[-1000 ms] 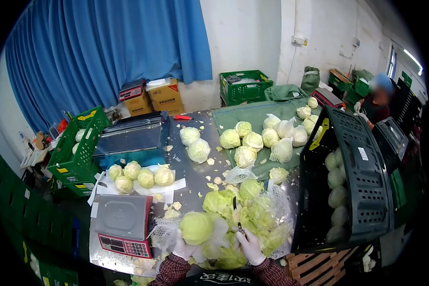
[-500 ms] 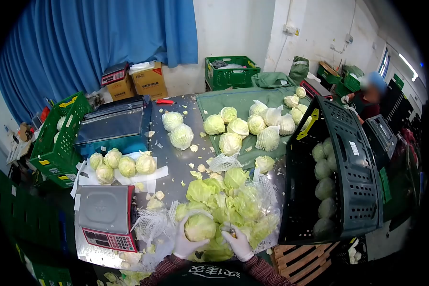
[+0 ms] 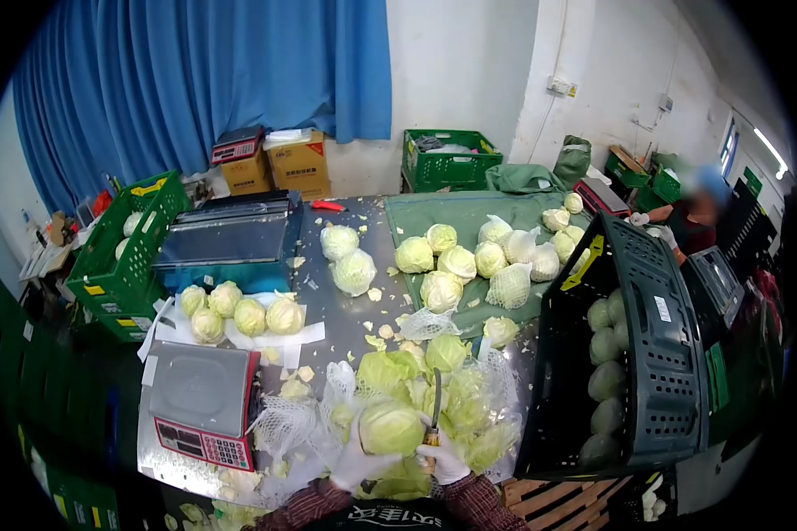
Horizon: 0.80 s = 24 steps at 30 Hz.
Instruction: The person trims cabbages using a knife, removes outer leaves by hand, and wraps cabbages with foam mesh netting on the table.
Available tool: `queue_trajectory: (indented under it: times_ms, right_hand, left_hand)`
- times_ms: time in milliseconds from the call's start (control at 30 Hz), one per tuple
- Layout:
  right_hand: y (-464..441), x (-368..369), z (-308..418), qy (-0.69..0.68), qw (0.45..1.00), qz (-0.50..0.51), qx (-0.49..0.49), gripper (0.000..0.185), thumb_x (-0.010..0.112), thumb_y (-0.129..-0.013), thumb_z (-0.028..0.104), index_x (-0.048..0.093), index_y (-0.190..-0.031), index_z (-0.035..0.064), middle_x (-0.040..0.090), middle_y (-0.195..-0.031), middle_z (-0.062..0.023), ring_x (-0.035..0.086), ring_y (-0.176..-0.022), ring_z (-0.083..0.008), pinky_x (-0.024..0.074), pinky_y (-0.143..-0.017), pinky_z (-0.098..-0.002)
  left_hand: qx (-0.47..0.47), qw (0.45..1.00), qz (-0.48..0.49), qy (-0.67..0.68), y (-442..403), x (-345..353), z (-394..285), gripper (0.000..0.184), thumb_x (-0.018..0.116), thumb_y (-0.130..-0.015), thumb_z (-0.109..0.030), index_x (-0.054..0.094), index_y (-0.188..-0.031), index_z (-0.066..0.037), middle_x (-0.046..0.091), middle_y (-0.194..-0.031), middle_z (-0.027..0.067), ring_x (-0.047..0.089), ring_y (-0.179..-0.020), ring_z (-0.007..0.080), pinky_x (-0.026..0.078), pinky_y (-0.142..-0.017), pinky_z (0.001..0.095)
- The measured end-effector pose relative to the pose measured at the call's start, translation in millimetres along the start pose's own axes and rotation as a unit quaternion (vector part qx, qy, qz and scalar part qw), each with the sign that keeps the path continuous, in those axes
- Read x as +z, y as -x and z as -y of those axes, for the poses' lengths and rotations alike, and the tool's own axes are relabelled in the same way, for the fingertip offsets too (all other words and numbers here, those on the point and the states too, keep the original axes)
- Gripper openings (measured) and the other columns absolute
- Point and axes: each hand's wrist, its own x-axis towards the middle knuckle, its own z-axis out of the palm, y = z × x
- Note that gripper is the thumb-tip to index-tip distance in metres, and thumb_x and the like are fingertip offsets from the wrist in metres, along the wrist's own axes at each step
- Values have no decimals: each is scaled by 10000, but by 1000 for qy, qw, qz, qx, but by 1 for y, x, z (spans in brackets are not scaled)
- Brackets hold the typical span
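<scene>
My left hand [image 3: 356, 462], in a white glove, is wrapped round the left side and underside of a pale green cabbage [image 3: 391, 427]. A knife [image 3: 435, 403] is gripped in my right hand [image 3: 445, 461], its dark curved blade pointing up beside the cabbage. Loose green leaves [image 3: 398, 372] lie beyond the cabbage and to its right, partly under clear plastic. White foam netting [image 3: 288, 425] lies to the left of my left hand.
A red and grey scale [image 3: 202, 398] stands left, below several cabbages on white paper [image 3: 314, 334]. More cabbages, some netted, rest on green cloth [image 3: 398, 212]. A dark crate [image 3: 664, 354] with cabbages stands right. A blue-capped person [image 3: 695, 221] is at the far right.
The held cabbage has been turned and moved slightly right, close to the knife. The knife blade, hardly visible half a second ago, now points up. The camera view has also shifted.
</scene>
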Motion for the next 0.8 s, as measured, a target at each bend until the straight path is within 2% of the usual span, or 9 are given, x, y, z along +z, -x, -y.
queue_trajectory:
  times_ms: [67,100,167,200,267,300,367,533,800]
  right_hand:
    - [5,17,16,275,954,-111,52,541,639,-856,165,437,-1348,65,624,-869,-50,589,-658,-146,487,-616,-238]
    - [7,13,14,274,954,-112,55,541,639,-856,165,437,-1348,65,624,-869,-50,589,-658,-146,487,-616,-238]
    - [17,2,4,614,761,-172,-122,479,628,-871,217,495,-1297,42,647,-891,-116,623,-673,-208,505,-607,-292]
    - [21,1,0,613,762,-175,-117,479,628,-871,217,495,-1297,42,647,-891,-116,623,-673,-208,505,-607,-292]
    - [30,9,-9,721,643,-156,-205,459,621,-878,275,533,-1260,36,661,-897,-157,650,-700,-273,518,-622,-345]
    - [34,16,-10,726,662,-153,-108,455,636,-868,268,537,-1257,53,666,-924,-204,664,-741,-327,523,-629,-380]
    - [36,16,-21,740,649,-152,-90,466,620,-875,294,532,-1269,61,668,-893,-196,658,-707,-328,521,-615,-379]
    - [29,9,-40,806,580,-115,-29,622,539,-914,396,366,-1400,48,594,-590,-177,569,-475,-344,459,-467,-436]
    - [20,-12,-56,792,598,-101,-62,647,514,-930,384,295,-1433,40,570,-557,-186,561,-470,-360,442,-447,-445]
  left_hand:
    - [-28,994,-61,84,-9,2,16,1099,888,-605,-224,200,-1432,3,342,-1377,209,358,-1305,294,319,-1085,405]
    - [-31,994,-62,85,-10,-1,24,1099,888,-605,-224,200,-1432,3,342,-1377,209,358,-1305,294,319,-1085,405]
    - [80,950,-99,-287,-6,-7,42,1108,896,-574,-294,232,-1407,13,355,-1342,215,400,-1249,322,355,-1047,405]
    - [75,950,-97,-286,-8,-9,52,1108,896,-574,-294,232,-1407,13,355,-1342,215,400,-1249,322,355,-1047,405]
    - [60,895,-94,-431,-11,-10,65,1140,897,-532,-358,252,-1391,21,364,-1303,222,421,-1180,355,389,-994,410]
    - [57,897,-89,-430,-10,-12,71,1140,897,-532,-358,252,-1391,21,364,-1303,222,421,-1180,355,389,-994,410]
    - [-4,897,-100,-430,-14,-14,70,1124,888,-514,-349,275,-1374,36,401,-1250,231,417,-1140,374,404,-960,416]
    - [9,869,-74,-489,-18,-14,68,1068,862,-519,-309,301,-1366,22,447,-1181,222,413,-1132,378,412,-954,418]
    - [2,883,-97,-459,-15,-18,88,1056,857,-520,-311,309,-1360,20,446,-1185,209,409,-1130,378,407,-964,431]
